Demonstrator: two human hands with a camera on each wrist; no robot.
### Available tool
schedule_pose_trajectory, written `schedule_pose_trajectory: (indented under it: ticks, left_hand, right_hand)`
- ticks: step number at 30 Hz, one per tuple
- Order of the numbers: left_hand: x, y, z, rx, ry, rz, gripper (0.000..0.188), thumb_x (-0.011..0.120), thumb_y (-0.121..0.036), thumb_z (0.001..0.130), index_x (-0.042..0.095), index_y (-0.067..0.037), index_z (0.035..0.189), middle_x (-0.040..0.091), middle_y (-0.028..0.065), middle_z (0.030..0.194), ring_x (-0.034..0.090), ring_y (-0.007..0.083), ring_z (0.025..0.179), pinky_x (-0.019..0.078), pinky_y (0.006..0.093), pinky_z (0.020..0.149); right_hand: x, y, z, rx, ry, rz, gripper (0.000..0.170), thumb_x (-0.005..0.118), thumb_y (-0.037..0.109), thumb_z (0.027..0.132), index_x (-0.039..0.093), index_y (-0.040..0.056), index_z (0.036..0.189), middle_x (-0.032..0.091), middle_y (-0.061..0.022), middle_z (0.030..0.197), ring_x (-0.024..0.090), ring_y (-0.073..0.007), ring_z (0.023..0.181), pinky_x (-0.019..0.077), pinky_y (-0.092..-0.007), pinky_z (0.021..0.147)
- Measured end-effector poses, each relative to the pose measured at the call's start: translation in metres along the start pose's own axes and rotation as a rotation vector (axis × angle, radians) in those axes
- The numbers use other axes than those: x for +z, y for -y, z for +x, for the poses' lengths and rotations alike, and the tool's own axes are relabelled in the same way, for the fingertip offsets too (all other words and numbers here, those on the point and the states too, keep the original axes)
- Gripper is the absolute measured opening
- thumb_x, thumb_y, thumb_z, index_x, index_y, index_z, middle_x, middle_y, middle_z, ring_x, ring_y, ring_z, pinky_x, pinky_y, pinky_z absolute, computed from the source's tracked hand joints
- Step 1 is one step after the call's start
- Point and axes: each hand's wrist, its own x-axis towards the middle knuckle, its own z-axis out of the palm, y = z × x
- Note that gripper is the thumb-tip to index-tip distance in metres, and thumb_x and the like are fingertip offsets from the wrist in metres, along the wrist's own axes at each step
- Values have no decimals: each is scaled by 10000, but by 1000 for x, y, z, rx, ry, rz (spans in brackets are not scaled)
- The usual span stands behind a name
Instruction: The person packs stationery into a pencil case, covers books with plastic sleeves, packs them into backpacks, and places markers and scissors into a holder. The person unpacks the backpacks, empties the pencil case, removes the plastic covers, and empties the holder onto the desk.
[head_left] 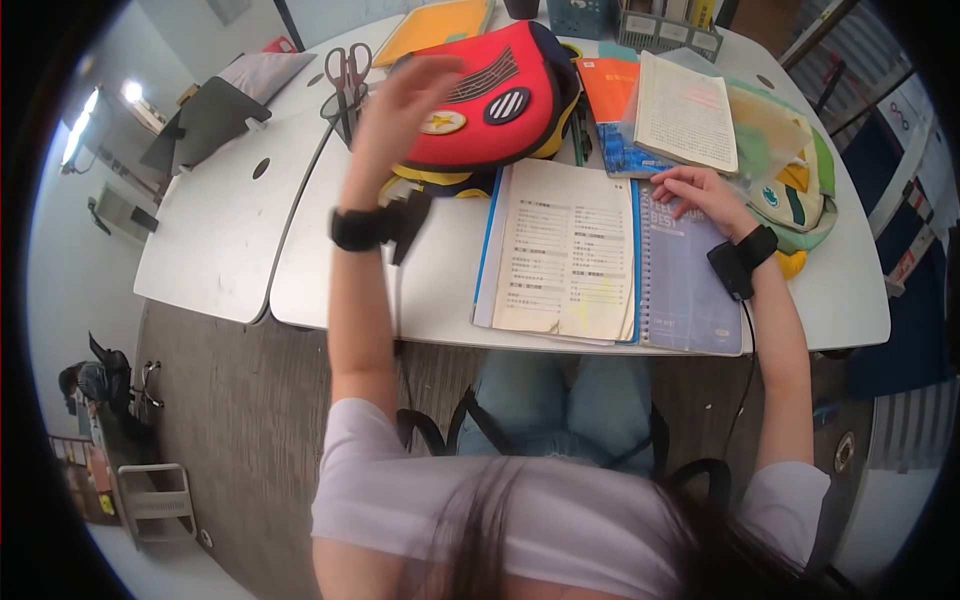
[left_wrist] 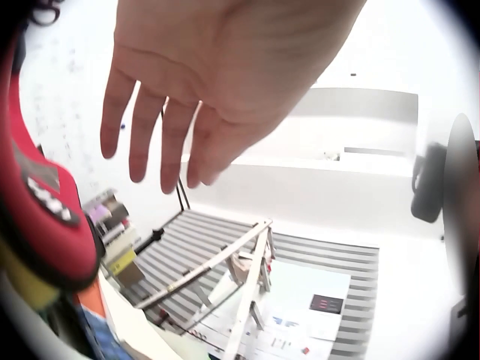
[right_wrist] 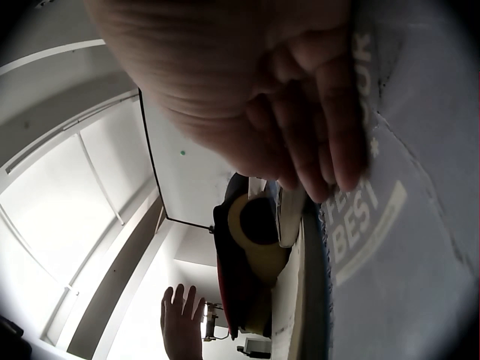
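The left hand [head_left: 405, 115] is raised, blurred, over the left side of a red bag [head_left: 500, 95] in the head view; its fingers hang relaxed and hold nothing in the left wrist view, where the hand [left_wrist: 217, 82] fills the top. The right hand [head_left: 705, 197] rests with loosely bent fingers at the upper part of a purple spiral notebook [head_left: 690, 280]; the right wrist view shows that hand [right_wrist: 262, 97] beside the notebook cover [right_wrist: 405, 247]. An open book [head_left: 560, 255] with printed pages lies left of the notebook.
Scissors [head_left: 347, 68] stand in a holder left of the bag. Behind the right hand lie an orange and blue book [head_left: 608, 95] and an open page-filled book [head_left: 685, 112]. A green and white pouch [head_left: 800, 190] sits at right. A grey crate [head_left: 668, 38] stands at the back.
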Motion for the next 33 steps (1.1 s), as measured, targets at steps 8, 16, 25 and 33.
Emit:
schedule_pose_trajectory:
  ticks: [8, 16, 25, 33]
  left_hand:
    - [-116, 158, -11, -340, -189, 638, 444, 676, -242, 743, 565, -17, 1110, 599, 166, 1083, 567, 255, 1020, 415, 322, 882]
    - [-102, 215, -15, -423, -127, 798, 526, 743, -396, 634, 635, -48, 1013, 553, 264, 1090, 393, 433, 1165, 370, 423, 942]
    - [-100, 227, -30, -362, -328, 497, 438, 760, -362, 640, 607, 25, 777, 553, 221, 918, 513, 371, 889, 431, 392, 779]
    - [-115, 112, -73, -290, -359, 496, 364, 746, -296, 677, 570, 5, 783, 509, 199, 1009, 495, 321, 937, 408, 360, 820]
  right_hand:
    - [3, 1, -1, -7, -31, -19, 284, 524, 221, 887, 587, 2, 1057, 629, -68, 899, 566, -94, 841, 487, -211, 653]
    - [5, 3, 0, 17, -36, -38, 279, 523, 211, 885, 575, -9, 1048, 622, -69, 895, 576, -91, 833, 479, -198, 631]
    - [7, 5, -2, 18, -35, -54, 261, 518, 209, 888, 582, -5, 1023, 624, -71, 904, 582, -95, 831, 481, -198, 628]
    - [29, 56, -8, -54, 30, -224, 237, 522, 191, 885, 583, 13, 1029, 631, -53, 909, 585, -112, 837, 484, -224, 657]
